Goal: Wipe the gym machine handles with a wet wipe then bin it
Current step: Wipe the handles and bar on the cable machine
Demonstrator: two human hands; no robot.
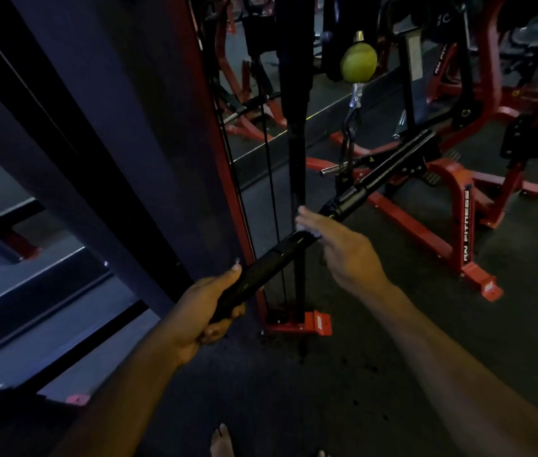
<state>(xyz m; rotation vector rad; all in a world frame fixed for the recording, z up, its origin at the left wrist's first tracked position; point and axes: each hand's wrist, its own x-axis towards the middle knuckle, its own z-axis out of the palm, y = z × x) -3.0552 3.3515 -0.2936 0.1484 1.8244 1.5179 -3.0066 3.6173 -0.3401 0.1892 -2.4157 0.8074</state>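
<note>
Two hands: left hand (209, 311) grips rigid bar (294, 244) end; right hand (343, 249), fingers straight, presses limp wipe (307, 229) mid-bar.

White capitals reading "RN FITNESS" run lengthwise down the slanted leg of the red machine frame (466, 225) on the right. Farther back, another red frame (441, 62) bears white letters that start "RN FIT", the rest hidden. A small yellow warning triangle (371, 159) sits on a black bar; its symbol is too small to read.
</note>
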